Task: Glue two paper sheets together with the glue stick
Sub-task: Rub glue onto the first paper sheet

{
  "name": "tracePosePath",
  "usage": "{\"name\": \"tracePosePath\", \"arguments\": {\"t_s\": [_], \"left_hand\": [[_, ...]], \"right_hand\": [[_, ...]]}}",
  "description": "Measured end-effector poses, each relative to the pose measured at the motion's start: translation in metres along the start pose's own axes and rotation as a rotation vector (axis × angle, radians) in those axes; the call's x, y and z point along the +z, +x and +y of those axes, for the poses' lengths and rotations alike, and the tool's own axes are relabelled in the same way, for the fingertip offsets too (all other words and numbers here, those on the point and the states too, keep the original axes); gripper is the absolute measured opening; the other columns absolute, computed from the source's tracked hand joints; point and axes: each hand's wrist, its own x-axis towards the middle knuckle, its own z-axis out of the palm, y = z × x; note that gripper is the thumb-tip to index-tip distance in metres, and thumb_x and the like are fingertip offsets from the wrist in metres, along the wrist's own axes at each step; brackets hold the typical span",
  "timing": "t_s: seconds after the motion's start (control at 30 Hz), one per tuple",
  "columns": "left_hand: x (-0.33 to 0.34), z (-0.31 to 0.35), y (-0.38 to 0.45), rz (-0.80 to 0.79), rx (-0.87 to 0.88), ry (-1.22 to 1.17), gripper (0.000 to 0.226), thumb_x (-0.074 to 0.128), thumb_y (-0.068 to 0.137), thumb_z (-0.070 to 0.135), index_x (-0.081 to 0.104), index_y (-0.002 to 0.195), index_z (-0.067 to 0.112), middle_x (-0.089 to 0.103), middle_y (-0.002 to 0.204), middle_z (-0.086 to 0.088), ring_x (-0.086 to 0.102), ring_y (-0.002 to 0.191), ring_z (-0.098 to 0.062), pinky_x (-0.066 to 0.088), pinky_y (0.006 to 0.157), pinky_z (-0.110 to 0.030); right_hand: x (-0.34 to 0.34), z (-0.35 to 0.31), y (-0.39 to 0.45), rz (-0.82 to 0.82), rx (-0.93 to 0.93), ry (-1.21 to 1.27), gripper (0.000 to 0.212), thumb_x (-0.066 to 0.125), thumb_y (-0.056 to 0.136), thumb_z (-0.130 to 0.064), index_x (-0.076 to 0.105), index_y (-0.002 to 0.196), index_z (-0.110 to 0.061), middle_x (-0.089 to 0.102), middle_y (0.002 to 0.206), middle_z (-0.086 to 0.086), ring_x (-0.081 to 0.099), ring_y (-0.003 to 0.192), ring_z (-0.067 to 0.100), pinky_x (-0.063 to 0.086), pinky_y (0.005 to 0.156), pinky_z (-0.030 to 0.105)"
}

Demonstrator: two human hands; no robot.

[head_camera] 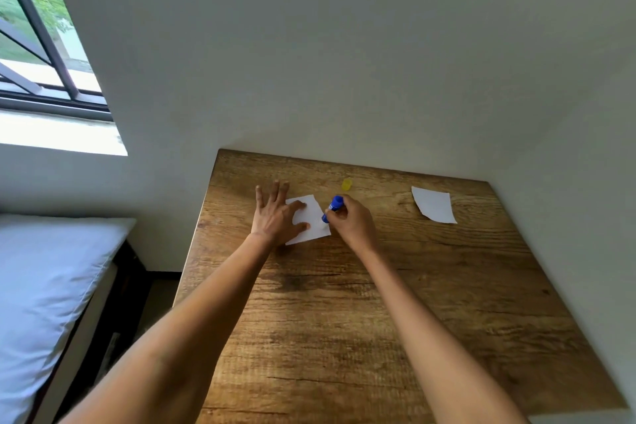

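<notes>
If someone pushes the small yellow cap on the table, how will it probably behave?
The yellow cap looks small and plastic, so it is probably very light and slides easily on the smooth wooden table. It seems round, so it may roll if tipped. Its exact pose is too blurred to tell.

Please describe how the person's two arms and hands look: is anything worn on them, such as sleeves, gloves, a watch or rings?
Both forearms are bare as far as the picture shows; no sleeves appear. The left hand and right hand wear no gloves. No watch or bracelet shows at either wrist, and no rings are visible on the fingers, though they are small in view.
</notes>
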Motion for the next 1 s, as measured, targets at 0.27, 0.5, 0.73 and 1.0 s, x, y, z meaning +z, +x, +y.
{"name": "tracePosePath", "arguments": {"t_s": [0.27,0.5,0.73,1.0], "left_hand": [[0.003,0.029,-0.016,-0.025,-0.094,-0.051,0.059,0.035,0.096,0.043,0.022,0.142,0.009,-0.001,0.157,-0.016,-0.009,0.144,-0.032,-0.013,0.111,-0.057],[-0.027,0.016,-0.007,-0.005,0.463,-0.001,0.047,0.051,0.089,0.007,0.042,0.134,0.015,0.039,0.146,-0.007,0.032,0.137,-0.022,0.015,0.116,-0.04],[-0.022,0.02,-0.006,-0.264,0.424,0.129,0.06,0.048,0.093,0.033,0.024,0.144,0.014,0.025,0.154,-0.009,0.026,0.14,-0.025,0.02,0.116,-0.043],[0.0,0.046,-0.005,-0.061,0.128,0.113,0.058,0.047,0.089,0.048,0.035,0.134,0.014,0.036,0.142,-0.013,0.033,0.131,-0.03,0.029,0.108,-0.049]], "right_hand": [[-0.013,-0.005,-0.018,0.202,0.073,0.212,0.007,0.063,0.085,-0.021,0.059,0.088,-0.016,0.057,0.076,-0.006,0.053,0.068,0.01,0.038,0.059,0.019],[-0.024,-0.002,-0.013,0.251,0.121,0.231,0.015,0.061,0.087,-0.021,0.06,0.095,-0.008,0.06,0.081,0.003,0.054,0.071,0.014,0.04,0.06,0.022],[-0.027,0.002,-0.005,0.239,0.115,0.191,0.014,0.06,0.088,-0.021,0.059,0.095,-0.009,0.06,0.082,0.001,0.053,0.069,0.011,0.038,0.056,0.016],[-0.026,0.011,0.01,0.219,0.107,0.125,0.022,0.061,0.087,-0.024,0.06,0.105,-0.011,0.064,0.094,0.003,0.058,0.084,0.016,0.043,0.072,0.027]]}}
